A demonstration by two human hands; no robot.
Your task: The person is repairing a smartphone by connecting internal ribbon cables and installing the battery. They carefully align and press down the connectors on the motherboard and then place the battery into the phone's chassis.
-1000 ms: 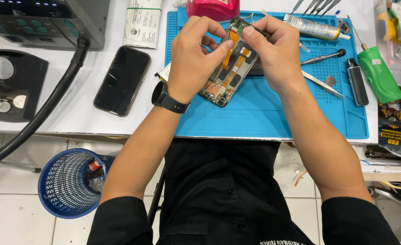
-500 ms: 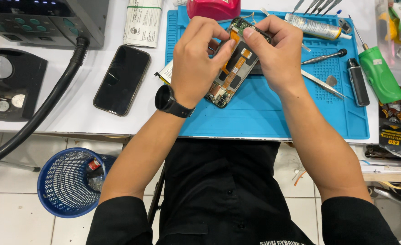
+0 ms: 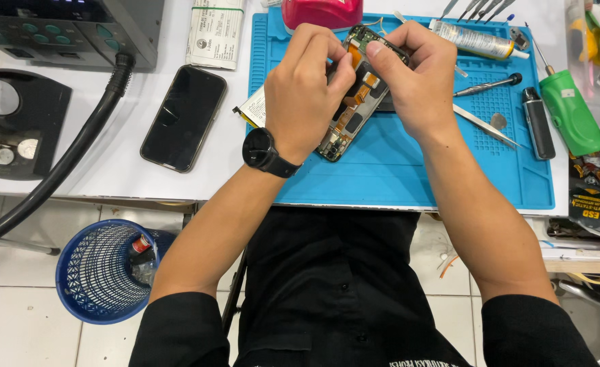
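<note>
A white workbench (image 3: 110, 170) spans the scene, and on it lies a large blue silicone repair mat (image 3: 409, 170) whose ridged surface probably keeps small parts from rolling off. At the far left stands a grey rework station (image 3: 69, 30) with a thick black hose (image 3: 62, 170) curving down off the bench's near edge. Under the bench at near left sits a blue plastic mesh waste basket (image 3: 99, 278), within easy reach for scraps.

Left of the mat, a black smartphone with a dark screen (image 3: 184, 117) lies flat, set aside. At the mat's right edge lies a green-handled tool (image 3: 573, 112); just left of it are a dark grey oblong device (image 3: 538, 122), a black-tipped metal screwdriver (image 3: 487, 84) and slim metal tweezers (image 3: 483, 124), all laid close for quick pickup.

Above the far middle of the mat, both hands hold an opened phone with its back cover off, orange flex cables and circuit board exposed (image 3: 354, 102). It is tilted, its near end low over the mat. The left hand (image 3: 307, 92), with a black wristwatch (image 3: 262, 151), is closed around the phone's left edge, steadying it. The right hand (image 3: 419, 75) clamps the far end, its fingertips (image 3: 375, 49) pressing on the top, seemingly to work a small part there.
</note>
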